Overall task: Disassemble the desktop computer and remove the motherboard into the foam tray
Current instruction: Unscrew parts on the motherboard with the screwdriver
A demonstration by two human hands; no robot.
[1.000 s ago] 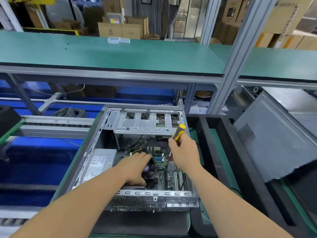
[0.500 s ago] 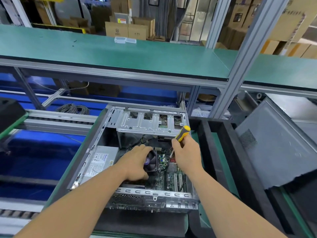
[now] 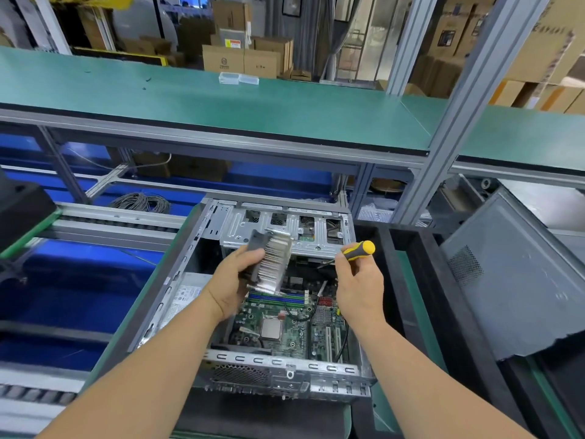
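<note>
Above the open case [image 3: 177, 299], the left hand [image 3: 229, 285] grips the finned cooler [image 3: 273, 264], lifted clear of the motherboard [image 3: 285, 327] lying in the case bottom with its bare CPU [image 3: 271, 329] showing, while the right hand [image 3: 359, 288] holds a yellow-handled screwdriver [image 3: 359, 250].

Item moved: finned aluminium heatsink with black fan [image 3: 268, 260], lifted off green motherboard [image 3: 285, 324].
Left hand [image 3: 232, 285] now grips it above the case; square silver processor [image 3: 271, 328] uncovered (previously hidden); right hand [image 3: 359, 286] raised with yellow-and-black screwdriver [image 3: 358, 250].
</note>
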